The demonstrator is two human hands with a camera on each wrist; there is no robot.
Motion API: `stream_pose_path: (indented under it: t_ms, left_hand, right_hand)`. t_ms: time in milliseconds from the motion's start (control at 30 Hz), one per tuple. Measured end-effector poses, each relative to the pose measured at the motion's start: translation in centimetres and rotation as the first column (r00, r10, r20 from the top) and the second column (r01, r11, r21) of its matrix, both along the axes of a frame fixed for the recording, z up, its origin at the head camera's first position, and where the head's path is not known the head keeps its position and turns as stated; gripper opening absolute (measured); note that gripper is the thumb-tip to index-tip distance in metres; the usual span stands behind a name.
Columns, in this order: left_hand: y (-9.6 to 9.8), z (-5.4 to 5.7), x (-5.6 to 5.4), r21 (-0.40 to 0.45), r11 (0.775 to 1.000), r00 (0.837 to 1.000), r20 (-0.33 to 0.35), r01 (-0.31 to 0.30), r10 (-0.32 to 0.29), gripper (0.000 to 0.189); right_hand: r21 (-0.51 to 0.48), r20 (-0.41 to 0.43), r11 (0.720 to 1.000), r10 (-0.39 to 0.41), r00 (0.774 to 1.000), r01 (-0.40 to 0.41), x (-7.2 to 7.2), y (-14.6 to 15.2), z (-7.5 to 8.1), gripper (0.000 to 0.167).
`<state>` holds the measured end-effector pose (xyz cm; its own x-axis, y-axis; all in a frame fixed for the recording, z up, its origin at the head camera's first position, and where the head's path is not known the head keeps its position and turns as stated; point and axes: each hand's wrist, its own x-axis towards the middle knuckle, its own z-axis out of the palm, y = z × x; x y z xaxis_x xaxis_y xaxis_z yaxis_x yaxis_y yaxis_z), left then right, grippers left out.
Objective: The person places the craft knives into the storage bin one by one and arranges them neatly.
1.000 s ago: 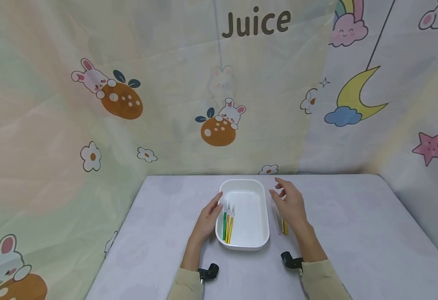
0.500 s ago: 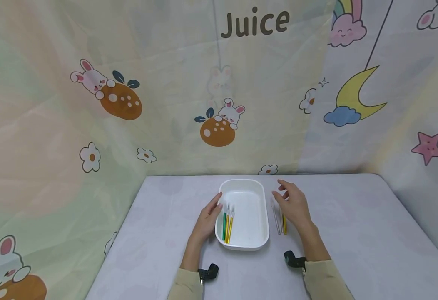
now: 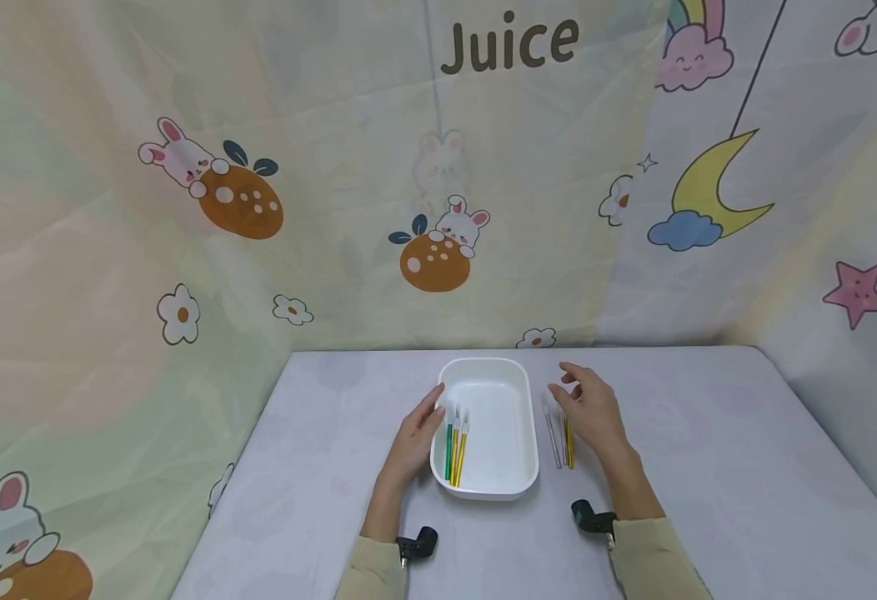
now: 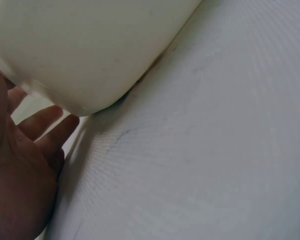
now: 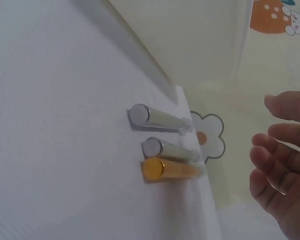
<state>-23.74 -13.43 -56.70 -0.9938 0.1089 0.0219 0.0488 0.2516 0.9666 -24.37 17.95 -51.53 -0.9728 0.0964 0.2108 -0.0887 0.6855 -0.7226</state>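
My left hand [image 3: 413, 437] holds the white tray [image 3: 502, 475] by its left side, thumb at the rim. In the left wrist view its fingers [image 4: 42, 122] lie under the tray's corner. Inside the tray's left part lie a green pen-like tool [image 3: 449, 454] and two gold pen-like tools [image 3: 461, 458], all slim with clear tips. Right of the tray, two silver pen-like tools [image 5: 162, 119] and a gold one [image 5: 177, 169] lie side by side on the table. My right hand [image 3: 592, 412] hovers beside their far ends, fingers loosely bent, holding nothing.
The pale table [image 3: 694, 450] ends at a straight far edge close behind the tray. A printed cloth backdrop [image 3: 348, 208] hangs behind the table and along both sides. Each wrist wears a small black camera [image 3: 419, 543].
My right hand has shifted slightly right and towards me, away from the tray, uncovering more of the tools beside it. The left hand and tray keep their place.
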Motion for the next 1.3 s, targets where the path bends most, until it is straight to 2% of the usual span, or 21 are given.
stream_pose_path:
  t_ms: [467, 767, 967, 1300]
  left_hand:
    - [0.0, 0.1, 0.2, 0.006, 1.000, 1.000, -0.001, 0.005, -0.005, 0.044]
    - [0.1, 0.2, 0.1, 0.018, 1.000, 1.000, -0.013, 0.009, -0.008, 0.044]
    - [0.0, 0.4, 0.1, 0.014, 1.000, 1.000, -0.005, 0.003, -0.003, 0.045]
    - [0.1, 0.4, 0.2, 0.031, 0.999, 1.000, 0.000, 0.013, -0.013, 0.046]
  right_hand:
    - [0.004, 0.111, 1.000, -0.011, 0.994, 0.011, -0.1, 0.8, -0.7, 0.054]
    - [0.030, 0.199, 0.999, -0.043, 0.979, 0.038, -0.2, 1.1, -0.8, 0.053]
    - [0.038, 0.220, 0.998, -0.058, 0.974, 0.051, -0.3, 1.6, -1.2, 0.050]
    - [0.049, 0.223, 0.999, -0.030, 0.974, 0.020, -0.2, 1.8, -1.6, 0.046]
